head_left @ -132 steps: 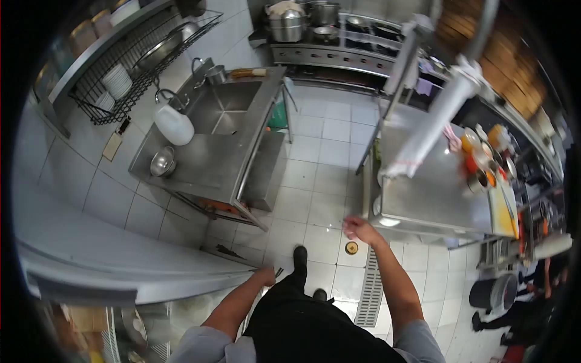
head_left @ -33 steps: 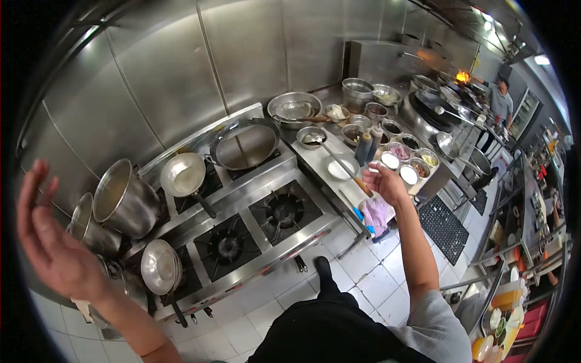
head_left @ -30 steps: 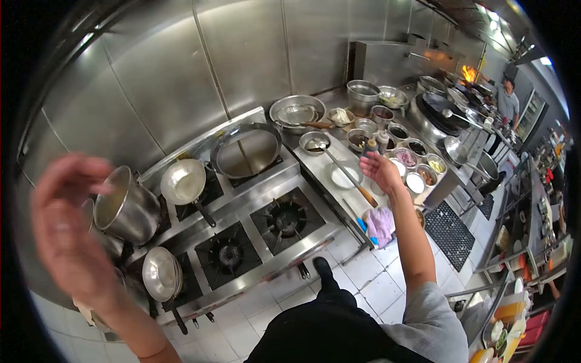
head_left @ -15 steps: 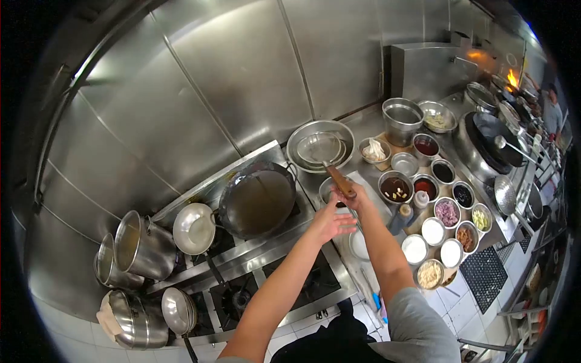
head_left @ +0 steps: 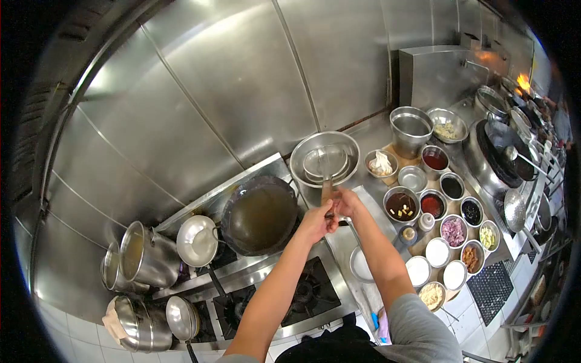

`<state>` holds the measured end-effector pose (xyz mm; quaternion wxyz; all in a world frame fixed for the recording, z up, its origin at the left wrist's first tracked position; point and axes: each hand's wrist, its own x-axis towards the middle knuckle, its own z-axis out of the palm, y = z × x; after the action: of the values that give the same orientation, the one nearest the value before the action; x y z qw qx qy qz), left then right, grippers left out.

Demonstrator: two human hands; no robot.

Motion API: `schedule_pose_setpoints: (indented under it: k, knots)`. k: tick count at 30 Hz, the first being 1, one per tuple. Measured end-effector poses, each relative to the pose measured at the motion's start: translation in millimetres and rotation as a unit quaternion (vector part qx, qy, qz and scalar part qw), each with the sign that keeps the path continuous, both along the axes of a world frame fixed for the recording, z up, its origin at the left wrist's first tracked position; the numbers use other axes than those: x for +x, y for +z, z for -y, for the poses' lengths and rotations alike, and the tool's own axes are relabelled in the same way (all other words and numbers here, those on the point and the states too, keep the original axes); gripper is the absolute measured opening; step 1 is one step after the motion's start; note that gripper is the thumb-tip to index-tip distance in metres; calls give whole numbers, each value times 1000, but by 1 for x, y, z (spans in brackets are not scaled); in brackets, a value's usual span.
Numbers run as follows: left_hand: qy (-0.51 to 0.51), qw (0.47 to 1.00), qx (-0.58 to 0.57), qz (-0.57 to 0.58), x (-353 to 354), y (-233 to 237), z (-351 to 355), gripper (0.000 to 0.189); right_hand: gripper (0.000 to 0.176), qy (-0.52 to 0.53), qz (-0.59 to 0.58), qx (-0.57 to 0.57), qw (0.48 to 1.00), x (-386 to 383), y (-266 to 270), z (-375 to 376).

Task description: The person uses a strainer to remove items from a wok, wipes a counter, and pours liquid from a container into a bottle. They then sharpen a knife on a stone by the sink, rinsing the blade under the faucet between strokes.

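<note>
Gripping the skimmer (head_left: 327, 175) by its wooden handle: my right hand (head_left: 347, 203) is curled shut around the lower end of the grip. My left hand (head_left: 316, 221) is pressed in just beside it, fingers folded toward the same handle; I cannot tell whether it truly clamps or only touches.

Skimmer head lies at 12 o'clock from my hands, resting inside the big steel basin (head_left: 301, 162) against the back wall, with the handle running out over the near rim toward me.

Dark wok (head_left: 260, 213) at 9 o'clock, tilted on its burner, close to my left forearm. Small steel pan (head_left: 196, 240) further out at 9 o'clock, beside the wok.

Bowl of dark sauce (head_left: 401, 206) at 3 o'clock, near my right wrist; more condiment bowls cluster beyond it on the table (head_left: 339, 239).

White dish (head_left: 361, 264) at 5 o'clock, partly under my right arm. Unlit burner (head_left: 302, 295) at 6 o'clock.
</note>
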<state>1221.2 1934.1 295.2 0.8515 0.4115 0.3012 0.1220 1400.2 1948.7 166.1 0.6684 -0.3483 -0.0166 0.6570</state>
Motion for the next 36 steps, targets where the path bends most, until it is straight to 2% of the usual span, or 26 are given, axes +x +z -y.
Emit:
schedule_pose_setpoints:
  k: [3, 4, 5, 7, 8, 9, 12, 13, 15, 16, 17, 18, 20, 22, 23, 25, 27, 29, 30, 31, 33, 34, 35, 36]
  knots:
    - [8, 999, -24, -26, -11, 7, -5, 32, 47, -2, -25, -16, 1000, -19, 21, 11]
    - [34, 999, -25, -25, -15, 9, -5, 31, 35, -34, -59, -35, 997, -31, 34, 13]
    - [30, 999, -25, -26, -20, 14, -5, 31, 35, -38, -59, -35, 997, -32, 23, 7]
    - [13, 999, -44, 25, -28, 23, -9, 31, 22, -32, -16, 6, 999, -31, -13, -14]
    - [28, 999, -33, 0, -31, 24, -11, 31, 15, -83, -52, -48, 994, -36, 12, -7]
    - [27, 999, -34, 2, -36, 25, -13, 31, 15, -85, -50, -49, 994, -34, 15, -6]
    - [9, 1000, -20, 13, -43, 32, -22, 29, 16, -80, 131, -74, 985, -25, 36, 20]
    - [7, 1000, -23, 20, -46, 34, -24, 29, 16, -83, 139, -77, 984, -23, 40, 27]
    - [1, 1000, -10, 21, -47, 31, -27, 28, 15, -127, 366, -56, 920, -17, 48, 49]
    - [-1, 1000, -5, 21, -46, 27, -28, 28, 13, -120, 471, -102, 868, -10, 52, 61]
    - [-4, 1000, -10, 26, -46, 24, -28, 28, 13, -122, 475, -108, 865, 0, 43, 69]
    - [-8, 1000, -2, 24, -46, 21, -27, 28, 15, -145, 609, -129, 769, 10, 41, 78]
    - [-17, 1000, -5, 24, -42, 10, -28, 25, 20, -163, 747, -156, 625, 17, 49, 99]
    - [-28, 999, -22, 38, -35, -10, -27, 24, 17, -240, 823, -62, 511, 17, 70, 120]
    - [-33, 998, -35, 45, -32, -21, -28, 23, 20, -152, 630, -162, 744, -10, 126, 135]
    - [-22, 997, -57, 38, -20, -46, -28, 23, 18, -119, 600, -90, 786, -21, 153, 147]
    - [-17, 999, -24, 44, -17, -46, -16, 32, 17, -67, 592, -46, 802, -40, 181, 151]
    - [42, 995, -70, 64, -16, -36, -2, 44, 18, -36, 591, -34, 805, -64, 201, 147]
    - [7, 996, -62, 71, -19, -44, -6, 60, 19, -2, 597, -26, 802, -74, 209, 143]
    - [-34, 990, -115, 77, -18, -53, -10, 71, 21, 31, 603, -18, 797, -82, 212, 137]
    - [-44, 990, -107, 82, -39, -51, 6, 79, 22, 59, 617, -14, 785, -103, 216, 125]
    - [-57, 991, -84, 85, -55, -55, 19, 74, 22, 91, 669, -21, 738, -116, 224, 118]
    - [-98, 993, -53, 38, -66, -85, 27, 64, 22, 121, 716, -27, 687, -126, 228, 111]
    - [-148, 988, -35, 11, -92, -83, 43, 53, 20, 135, 741, -32, 658, -127, 215, 99]
